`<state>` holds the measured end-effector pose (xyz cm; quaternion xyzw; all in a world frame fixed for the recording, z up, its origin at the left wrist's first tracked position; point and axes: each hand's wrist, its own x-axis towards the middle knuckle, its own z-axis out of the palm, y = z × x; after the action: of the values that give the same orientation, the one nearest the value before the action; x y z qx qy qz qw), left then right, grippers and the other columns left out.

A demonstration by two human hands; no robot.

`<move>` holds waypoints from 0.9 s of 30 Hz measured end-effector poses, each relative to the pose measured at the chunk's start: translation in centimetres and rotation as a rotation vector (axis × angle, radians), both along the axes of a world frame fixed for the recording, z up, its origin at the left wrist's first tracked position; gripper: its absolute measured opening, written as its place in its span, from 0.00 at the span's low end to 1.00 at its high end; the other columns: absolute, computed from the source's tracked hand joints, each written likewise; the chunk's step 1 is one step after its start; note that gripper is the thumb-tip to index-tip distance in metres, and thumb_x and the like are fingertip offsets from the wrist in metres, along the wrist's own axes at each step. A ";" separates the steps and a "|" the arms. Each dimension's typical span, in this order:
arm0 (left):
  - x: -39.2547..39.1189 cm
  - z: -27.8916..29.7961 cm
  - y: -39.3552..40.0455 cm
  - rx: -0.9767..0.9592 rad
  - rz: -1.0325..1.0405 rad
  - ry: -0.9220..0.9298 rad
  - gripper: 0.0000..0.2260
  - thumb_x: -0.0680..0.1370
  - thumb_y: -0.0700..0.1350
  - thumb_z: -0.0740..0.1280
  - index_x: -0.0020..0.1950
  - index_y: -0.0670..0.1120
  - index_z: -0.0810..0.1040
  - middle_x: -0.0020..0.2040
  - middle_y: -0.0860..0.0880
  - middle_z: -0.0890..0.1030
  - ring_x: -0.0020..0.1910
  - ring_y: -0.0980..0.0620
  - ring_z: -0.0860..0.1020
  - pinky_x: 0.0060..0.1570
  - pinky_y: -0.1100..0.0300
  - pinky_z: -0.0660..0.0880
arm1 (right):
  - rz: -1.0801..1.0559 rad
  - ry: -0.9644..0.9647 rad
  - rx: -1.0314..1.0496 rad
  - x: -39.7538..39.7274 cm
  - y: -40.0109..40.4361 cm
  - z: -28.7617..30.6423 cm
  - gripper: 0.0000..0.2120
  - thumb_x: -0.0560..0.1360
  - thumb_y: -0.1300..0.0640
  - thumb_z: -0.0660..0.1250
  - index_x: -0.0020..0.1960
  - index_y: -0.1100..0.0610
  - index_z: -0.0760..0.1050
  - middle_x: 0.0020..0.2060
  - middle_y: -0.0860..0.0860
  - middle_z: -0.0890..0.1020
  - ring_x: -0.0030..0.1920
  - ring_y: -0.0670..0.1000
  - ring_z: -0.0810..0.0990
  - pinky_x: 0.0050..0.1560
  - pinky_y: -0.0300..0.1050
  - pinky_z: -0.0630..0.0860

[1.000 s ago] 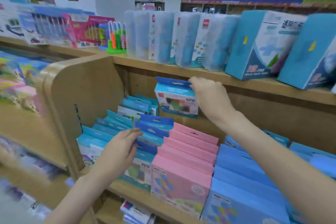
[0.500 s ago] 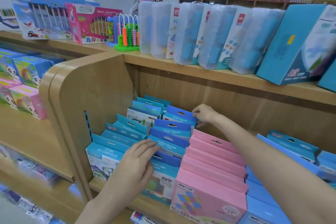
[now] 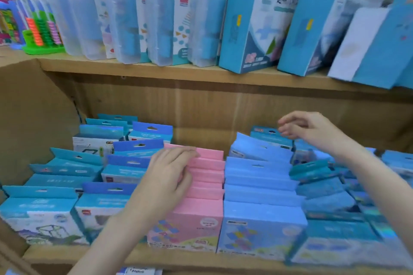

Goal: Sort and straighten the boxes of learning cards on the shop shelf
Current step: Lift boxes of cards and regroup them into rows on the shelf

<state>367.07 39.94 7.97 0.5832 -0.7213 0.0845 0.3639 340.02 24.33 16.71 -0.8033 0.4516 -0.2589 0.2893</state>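
Rows of card boxes fill the lower shelf [image 3: 89,257]: teal boxes [image 3: 40,212] at the left, blue-topped ones [image 3: 107,203] beside them, a pink row [image 3: 201,210] in the middle, a light blue row [image 3: 261,219] to its right, and untidy darker blue boxes [image 3: 324,198] further right. My left hand [image 3: 169,176] lies flat, fingers spread, on the tops of the pink boxes. My right hand [image 3: 312,129] hovers with loosely curled fingers above the rear blue boxes and holds nothing.
The upper shelf [image 3: 178,73] carries clear plastic cases [image 3: 125,22], tall blue-and-white boxes [image 3: 257,27] leaning leftward, and a colourful abacus [image 3: 40,31] at the far left. A wooden side panel [image 3: 33,118] closes the shelf on the left.
The view has swung right and closer. My left hand moved from the blue-topped boxes onto the pink row. My right hand left the back of that row and rose over the right-hand blue boxes.
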 end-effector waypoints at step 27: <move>-24.4 -0.3 -10.8 0.107 -0.014 -0.307 0.20 0.73 0.60 0.57 0.52 0.49 0.80 0.50 0.55 0.81 0.55 0.59 0.70 0.62 0.50 0.56 | 0.044 0.517 -0.302 -18.4 -13.1 -4.4 0.04 0.76 0.59 0.63 0.44 0.57 0.76 0.44 0.55 0.80 0.48 0.57 0.77 0.47 0.49 0.73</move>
<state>342.64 29.14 7.71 0.5771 -0.7760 0.1315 0.2181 321.62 11.26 12.35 -0.8861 0.4493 -0.1038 0.0475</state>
